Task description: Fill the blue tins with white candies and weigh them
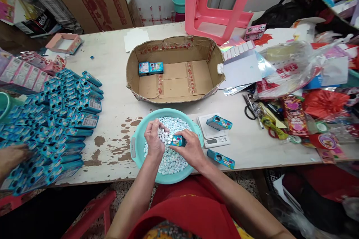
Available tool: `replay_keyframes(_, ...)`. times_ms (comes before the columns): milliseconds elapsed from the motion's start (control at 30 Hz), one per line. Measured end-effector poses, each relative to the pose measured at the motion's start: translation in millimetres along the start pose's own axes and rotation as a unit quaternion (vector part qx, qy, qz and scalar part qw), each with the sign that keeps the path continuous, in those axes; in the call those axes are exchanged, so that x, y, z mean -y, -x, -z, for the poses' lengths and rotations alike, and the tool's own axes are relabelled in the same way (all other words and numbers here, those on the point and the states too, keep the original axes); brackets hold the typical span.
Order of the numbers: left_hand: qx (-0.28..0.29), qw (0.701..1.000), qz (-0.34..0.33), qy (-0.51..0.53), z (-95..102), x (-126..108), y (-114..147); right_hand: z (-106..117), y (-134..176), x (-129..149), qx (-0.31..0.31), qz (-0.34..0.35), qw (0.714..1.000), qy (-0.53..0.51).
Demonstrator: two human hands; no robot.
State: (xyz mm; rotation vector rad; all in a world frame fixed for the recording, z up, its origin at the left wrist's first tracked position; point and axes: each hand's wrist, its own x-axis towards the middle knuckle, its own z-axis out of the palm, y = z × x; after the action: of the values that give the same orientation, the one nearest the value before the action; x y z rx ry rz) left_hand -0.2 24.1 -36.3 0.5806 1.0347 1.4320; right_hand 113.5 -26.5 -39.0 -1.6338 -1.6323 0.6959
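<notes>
A turquoise basin (136, 129) full of small pale round candies (171, 162) stands at the table's front edge. Over it, my left hand (155, 138) is cupped around a small heap of the candies. My right hand (192, 148) grips a small blue candy box (177, 140), its end facing the left hand, with candies at its mouth. A second blue box (219, 123) rests on the white kitchen scale (207, 130) right of the basin. Another blue box (221, 159) lies on the table in front of the scale.
Behind the basin is a cut-down cardboard box (175, 99) with a couple of blue boxes inside. Many blue boxes (61, 119) are piled at left, where another person's hand (14, 158) reaches in. A pink stool (193, 11), scissors (249, 108) and plastic bags (291, 67) lie beyond and right.
</notes>
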Motion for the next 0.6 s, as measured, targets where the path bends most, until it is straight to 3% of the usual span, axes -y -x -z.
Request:
replay_keyframes(200, -0.012, 1.000, -0.017, 0.008, -3.7, -4.9, -3.5, 1.8, 0.4, 6.6, -0.005, -0.005, 1.000, 0.004)
replay_keyframes(400, 0.023, 0.999, 0.026, 0.009, -1.0, -3.9, -2.0, -0.7, 5.5, 0.9, -0.009, -0.029, 0.999, -0.010)
replay_keyframes(600, 0.035, 0.999, 0.005, 0.015, -4.1, -7.0, 2.9, 1.8, 6.5, 4.9, -0.007, -0.027, 0.999, -0.028)
